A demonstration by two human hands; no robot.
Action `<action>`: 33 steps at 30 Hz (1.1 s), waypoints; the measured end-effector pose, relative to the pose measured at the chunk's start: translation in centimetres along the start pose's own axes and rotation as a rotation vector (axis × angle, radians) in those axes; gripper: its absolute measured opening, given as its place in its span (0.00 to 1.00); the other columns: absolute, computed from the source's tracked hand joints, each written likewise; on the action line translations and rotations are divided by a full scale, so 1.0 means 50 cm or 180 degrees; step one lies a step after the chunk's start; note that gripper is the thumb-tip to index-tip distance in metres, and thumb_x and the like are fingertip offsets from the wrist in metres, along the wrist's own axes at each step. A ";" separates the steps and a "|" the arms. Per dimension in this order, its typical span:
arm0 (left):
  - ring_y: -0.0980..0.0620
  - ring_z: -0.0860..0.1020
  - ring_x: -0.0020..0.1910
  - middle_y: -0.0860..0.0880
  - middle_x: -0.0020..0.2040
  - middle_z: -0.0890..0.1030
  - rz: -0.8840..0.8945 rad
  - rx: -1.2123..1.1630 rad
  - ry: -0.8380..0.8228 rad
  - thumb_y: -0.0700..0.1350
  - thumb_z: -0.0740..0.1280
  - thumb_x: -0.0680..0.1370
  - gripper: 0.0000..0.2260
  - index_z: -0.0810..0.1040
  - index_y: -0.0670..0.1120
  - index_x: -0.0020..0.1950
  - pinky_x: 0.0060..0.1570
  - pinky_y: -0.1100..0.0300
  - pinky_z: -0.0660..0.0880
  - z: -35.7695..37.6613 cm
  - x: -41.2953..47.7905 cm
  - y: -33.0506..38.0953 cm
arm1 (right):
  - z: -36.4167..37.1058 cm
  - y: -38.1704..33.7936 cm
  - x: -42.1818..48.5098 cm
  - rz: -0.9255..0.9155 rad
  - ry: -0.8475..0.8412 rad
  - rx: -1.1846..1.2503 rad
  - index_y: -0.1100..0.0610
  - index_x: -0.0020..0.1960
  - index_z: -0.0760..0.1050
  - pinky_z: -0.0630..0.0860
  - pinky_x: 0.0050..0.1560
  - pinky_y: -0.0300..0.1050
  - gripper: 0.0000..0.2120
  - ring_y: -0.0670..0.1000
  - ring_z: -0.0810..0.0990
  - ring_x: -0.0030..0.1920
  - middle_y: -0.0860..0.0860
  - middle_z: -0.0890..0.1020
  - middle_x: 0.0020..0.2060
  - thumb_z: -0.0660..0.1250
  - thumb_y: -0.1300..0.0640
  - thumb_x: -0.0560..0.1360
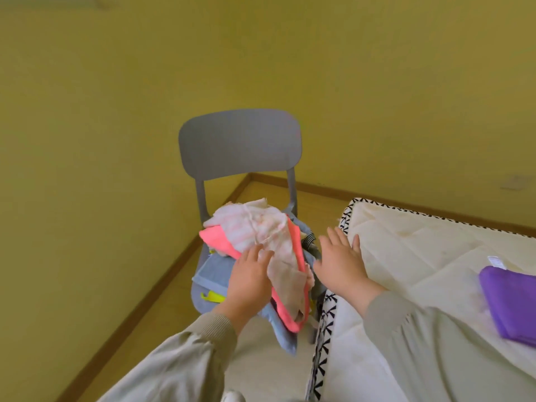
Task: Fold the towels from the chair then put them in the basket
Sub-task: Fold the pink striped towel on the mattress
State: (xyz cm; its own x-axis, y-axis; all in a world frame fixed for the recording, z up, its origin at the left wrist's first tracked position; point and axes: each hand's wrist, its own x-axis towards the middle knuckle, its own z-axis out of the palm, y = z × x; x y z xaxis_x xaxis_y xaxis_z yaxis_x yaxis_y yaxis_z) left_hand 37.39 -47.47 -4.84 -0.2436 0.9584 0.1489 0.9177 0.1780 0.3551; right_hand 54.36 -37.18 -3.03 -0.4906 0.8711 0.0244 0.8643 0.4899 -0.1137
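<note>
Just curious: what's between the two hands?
Head view: the pale pink towel and the coral towel hang between left hand and right hand.

above towel pile point(255, 236): open | right: mattress point(406, 256) edge close | behind: chair point(239, 140) back

Matt grey plastic chair point(239, 140), soft cloth towels point(252, 230), quilted, seemingly cotton mattress point(412, 256)

One chair point(239, 140). On it, count three: one pink towel point(249, 227), one coral towel point(213, 237), one grey towel point(208, 271), plus one yellow scrap point(213, 297) poking out. Right of the chair: one mattress point(420, 250), one purple towel point(510, 303).
</note>
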 end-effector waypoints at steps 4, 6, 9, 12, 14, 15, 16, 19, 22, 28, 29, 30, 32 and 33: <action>0.47 0.47 0.77 0.46 0.78 0.50 -0.0522 0.0208 0.0020 0.41 0.58 0.78 0.29 0.52 0.48 0.77 0.74 0.51 0.49 -0.007 0.001 -0.090 | 0.019 -0.080 0.039 -0.0258 -0.0032 -0.0148 0.55 0.76 0.53 0.41 0.73 0.63 0.33 0.53 0.45 0.77 0.53 0.51 0.77 0.57 0.43 0.76; 0.45 0.41 0.77 0.46 0.79 0.43 -0.0559 0.0445 -0.0066 0.47 0.56 0.80 0.29 0.48 0.51 0.78 0.74 0.46 0.47 -0.001 0.010 -0.128 | 0.036 -0.111 0.058 -0.0279 -0.0142 0.0002 0.53 0.77 0.48 0.41 0.72 0.64 0.36 0.52 0.42 0.77 0.52 0.45 0.77 0.59 0.42 0.75; 0.44 0.35 0.76 0.47 0.78 0.37 -0.0194 0.0770 -0.0164 0.53 0.53 0.81 0.28 0.44 0.55 0.78 0.73 0.42 0.44 0.017 0.026 -0.159 | 0.058 -0.138 0.080 -0.0155 -0.0333 0.0409 0.44 0.77 0.41 0.47 0.71 0.68 0.41 0.54 0.39 0.77 0.50 0.36 0.76 0.62 0.39 0.73; 0.45 0.33 0.75 0.49 0.78 0.36 -0.0261 0.0724 -0.0226 0.57 0.50 0.81 0.28 0.40 0.57 0.77 0.72 0.42 0.41 0.046 0.054 -0.180 | 0.081 -0.152 0.107 -0.0111 -0.0410 0.0532 0.38 0.75 0.40 0.50 0.69 0.69 0.43 0.55 0.38 0.76 0.49 0.34 0.76 0.63 0.34 0.70; 0.46 0.34 0.76 0.49 0.78 0.36 -0.0365 0.0562 -0.0293 0.58 0.49 0.81 0.28 0.40 0.56 0.77 0.72 0.41 0.42 0.061 0.075 -0.186 | 0.096 -0.158 0.125 -0.0102 -0.0468 0.0509 0.37 0.75 0.41 0.50 0.70 0.68 0.44 0.55 0.39 0.76 0.50 0.36 0.76 0.62 0.30 0.68; 0.46 0.35 0.76 0.49 0.78 0.37 -0.0365 0.0510 -0.0311 0.58 0.49 0.81 0.28 0.40 0.56 0.78 0.73 0.40 0.43 0.067 0.081 -0.186 | 0.102 -0.160 0.133 -0.0106 -0.0511 0.0491 0.38 0.75 0.42 0.49 0.70 0.68 0.44 0.55 0.39 0.76 0.50 0.37 0.76 0.62 0.29 0.67; 0.46 0.35 0.76 0.49 0.78 0.37 -0.0345 0.0466 -0.0301 0.58 0.50 0.81 0.28 0.41 0.56 0.78 0.73 0.40 0.44 0.071 0.086 -0.185 | 0.108 -0.161 0.141 -0.0108 -0.0541 0.0470 0.38 0.75 0.43 0.48 0.70 0.67 0.44 0.54 0.41 0.77 0.51 0.38 0.77 0.62 0.29 0.68; 0.45 0.37 0.76 0.48 0.78 0.39 -0.0270 0.0342 -0.0203 0.56 0.51 0.82 0.27 0.43 0.55 0.78 0.73 0.40 0.45 0.074 0.093 -0.188 | 0.118 -0.170 0.161 -0.0120 -0.0332 0.0386 0.42 0.75 0.51 0.49 0.72 0.61 0.38 0.55 0.53 0.76 0.52 0.51 0.77 0.63 0.36 0.70; 0.45 0.39 0.77 0.48 0.79 0.41 -0.0154 0.0214 -0.0105 0.53 0.51 0.82 0.25 0.47 0.55 0.78 0.72 0.41 0.46 0.067 0.096 -0.187 | 0.116 -0.183 0.169 -0.0255 0.0209 0.0287 0.47 0.66 0.66 0.57 0.68 0.53 0.23 0.54 0.70 0.64 0.48 0.72 0.65 0.65 0.49 0.72; 0.44 0.45 0.77 0.46 0.79 0.44 -0.0214 -0.0132 -0.0022 0.47 0.55 0.81 0.26 0.50 0.51 0.78 0.72 0.46 0.51 0.028 0.110 -0.161 | 0.077 -0.184 0.166 -0.0385 0.0688 0.0548 0.53 0.46 0.73 0.65 0.52 0.46 0.04 0.55 0.75 0.49 0.49 0.79 0.43 0.63 0.59 0.72; 0.45 0.46 0.77 0.46 0.79 0.45 -0.0207 -0.0150 0.0019 0.47 0.55 0.81 0.26 0.51 0.50 0.78 0.72 0.46 0.52 0.019 0.114 -0.155 | 0.067 -0.181 0.163 -0.0365 0.0828 0.0717 0.55 0.45 0.73 0.65 0.47 0.45 0.03 0.56 0.76 0.46 0.51 0.79 0.41 0.63 0.60 0.72; 0.45 0.46 0.77 0.45 0.79 0.46 -0.0186 -0.0158 0.0046 0.46 0.55 0.81 0.26 0.51 0.49 0.78 0.72 0.46 0.53 0.010 0.117 -0.148 | 0.055 -0.179 0.160 -0.0321 0.0918 0.0879 0.56 0.46 0.73 0.66 0.43 0.45 0.04 0.57 0.76 0.45 0.52 0.79 0.41 0.62 0.61 0.72; 0.46 0.46 0.77 0.46 0.79 0.47 -0.0144 -0.0223 0.0092 0.44 0.56 0.80 0.27 0.51 0.49 0.78 0.72 0.45 0.53 -0.010 0.124 -0.133 | 0.025 -0.179 0.156 -0.0243 0.0988 0.1133 0.57 0.52 0.73 0.71 0.40 0.47 0.07 0.58 0.78 0.45 0.54 0.80 0.43 0.61 0.61 0.74; 0.46 0.46 0.77 0.46 0.79 0.47 -0.0134 -0.0293 0.0116 0.43 0.57 0.79 0.28 0.51 0.48 0.78 0.73 0.46 0.53 -0.020 0.128 -0.125 | 0.010 -0.180 0.155 -0.0227 0.1023 0.1243 0.57 0.53 0.73 0.72 0.40 0.48 0.08 0.59 0.78 0.45 0.54 0.81 0.44 0.60 0.62 0.75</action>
State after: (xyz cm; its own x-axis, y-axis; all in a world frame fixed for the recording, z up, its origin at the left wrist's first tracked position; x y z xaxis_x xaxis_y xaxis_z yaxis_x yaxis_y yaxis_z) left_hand 29.78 -42.69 -5.21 -0.2941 0.9414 0.1651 0.8742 0.1951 0.4447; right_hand 42.71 -34.86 -2.29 -0.4348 0.8327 0.3429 0.6938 0.5525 -0.4619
